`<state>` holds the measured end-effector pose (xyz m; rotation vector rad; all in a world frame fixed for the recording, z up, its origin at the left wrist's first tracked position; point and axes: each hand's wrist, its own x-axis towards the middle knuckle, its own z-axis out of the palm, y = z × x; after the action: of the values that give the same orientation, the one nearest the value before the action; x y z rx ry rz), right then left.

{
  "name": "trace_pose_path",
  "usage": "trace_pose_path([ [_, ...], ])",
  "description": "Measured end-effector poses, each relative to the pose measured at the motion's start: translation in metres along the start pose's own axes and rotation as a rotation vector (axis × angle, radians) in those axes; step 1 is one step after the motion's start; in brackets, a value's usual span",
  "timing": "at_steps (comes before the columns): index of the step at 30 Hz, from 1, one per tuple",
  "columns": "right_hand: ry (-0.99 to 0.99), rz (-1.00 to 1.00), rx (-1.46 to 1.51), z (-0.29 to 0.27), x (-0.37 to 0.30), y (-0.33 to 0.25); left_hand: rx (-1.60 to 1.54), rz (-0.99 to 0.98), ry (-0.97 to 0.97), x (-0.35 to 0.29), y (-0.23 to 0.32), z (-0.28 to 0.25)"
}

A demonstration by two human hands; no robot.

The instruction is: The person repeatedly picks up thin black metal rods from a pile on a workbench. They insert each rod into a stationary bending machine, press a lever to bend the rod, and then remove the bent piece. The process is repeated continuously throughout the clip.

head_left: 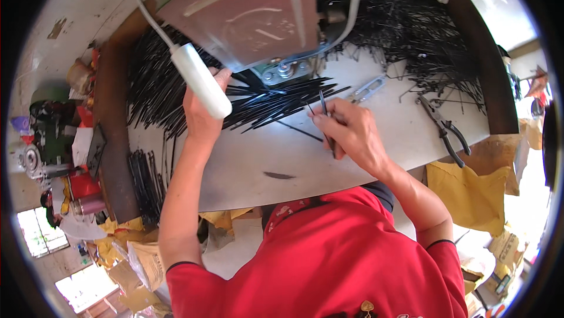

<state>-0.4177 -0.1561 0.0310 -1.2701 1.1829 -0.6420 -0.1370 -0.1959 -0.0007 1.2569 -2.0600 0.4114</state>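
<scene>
My right hand [351,131] is closed around dark tweezers [330,136], whose two slim tips point away from me. Just left of the tips, a loose pile of thin black rods [273,105] lies on the metal table. My left hand [202,109] reaches in at the front of a reddish machine [252,15], beside the pile. A white cylindrical handle [200,80] on a bent rod hangs in front of that hand and hides most of its fingers. Bolts [285,71] show at the machine's lower end, between my hands.
Pliers with black handles [449,133] lie at the right, near a slotted silver metal piece [369,89]. More black rods [155,83] are heaped at the left, and a tangled heap [411,36] fills the far right. Brown raised side walls [111,112] edge the table [247,171].
</scene>
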Motion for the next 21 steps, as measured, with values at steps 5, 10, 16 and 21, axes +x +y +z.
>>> trace_pose_path([
  [5, -0.01, 0.008, 0.361, 0.003, 0.027, 0.0, -1.089, -1.012, -0.228, 0.025, 0.083, -0.007],
  [10, 0.027, -0.039, 0.476, 0.021, 0.047, -0.002, -1.451, -1.27, -0.008, 0.023, 0.104, 0.015],
  [16, 0.057, -0.057, 0.477, 0.024, 0.051, 0.0, -1.493, -1.332, 0.087, 0.022, 0.111, 0.018],
  [21, 0.047, -0.081, 0.447, 0.024, 0.046, -0.004, -1.476, -1.35, 0.076, 0.019, 0.108, 0.019],
])
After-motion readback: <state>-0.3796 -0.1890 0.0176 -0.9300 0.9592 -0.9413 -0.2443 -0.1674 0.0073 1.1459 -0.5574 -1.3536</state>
